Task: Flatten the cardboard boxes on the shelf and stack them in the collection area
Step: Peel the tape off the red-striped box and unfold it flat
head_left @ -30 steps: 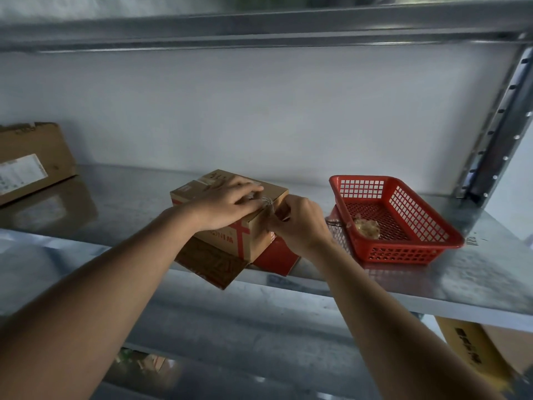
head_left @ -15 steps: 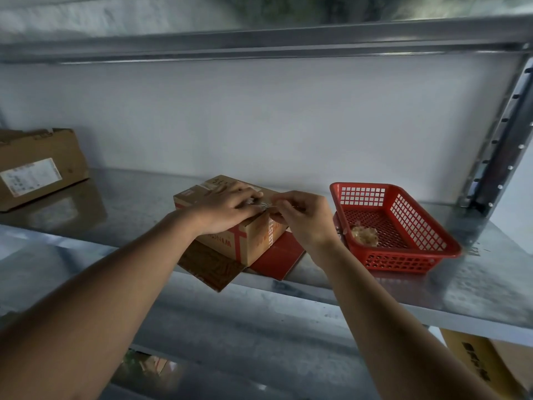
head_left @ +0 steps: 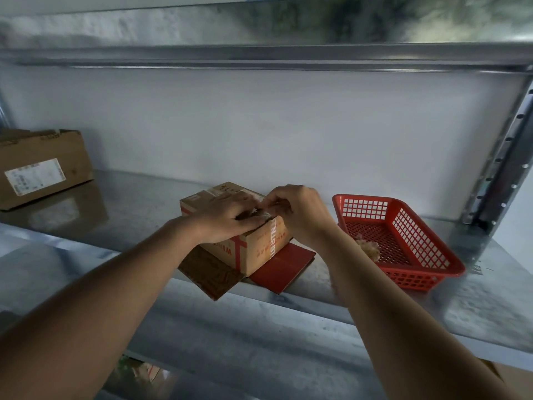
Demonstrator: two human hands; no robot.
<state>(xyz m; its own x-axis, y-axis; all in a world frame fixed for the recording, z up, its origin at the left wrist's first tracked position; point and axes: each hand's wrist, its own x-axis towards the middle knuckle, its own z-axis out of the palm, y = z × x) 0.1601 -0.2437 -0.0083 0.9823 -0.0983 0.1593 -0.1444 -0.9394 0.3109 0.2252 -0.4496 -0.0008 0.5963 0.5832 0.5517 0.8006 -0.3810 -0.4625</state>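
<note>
Since a second ago, the right hand (head_left: 300,212) has risen from the side of the small taped brown cardboard box (head_left: 253,243) to its top, pinching clear tape (head_left: 264,212). The left hand (head_left: 227,217) presses flat on the lid. The box sits on flattened cardboard (head_left: 284,269) at the near edge of the metal shelf (head_left: 138,206); a hard pull could tear the tape or drag the box off.

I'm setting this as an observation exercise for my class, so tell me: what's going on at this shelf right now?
A person is working on a small cardboard box on a metal shelf. The left hand lies flat on the box's top, and the right hand pinches what looks like clear tape at the top edge. The box is not yet flattened and sits on flat cardboard pieces. A red basket stands to the right, and a larger box sits far left.
</note>
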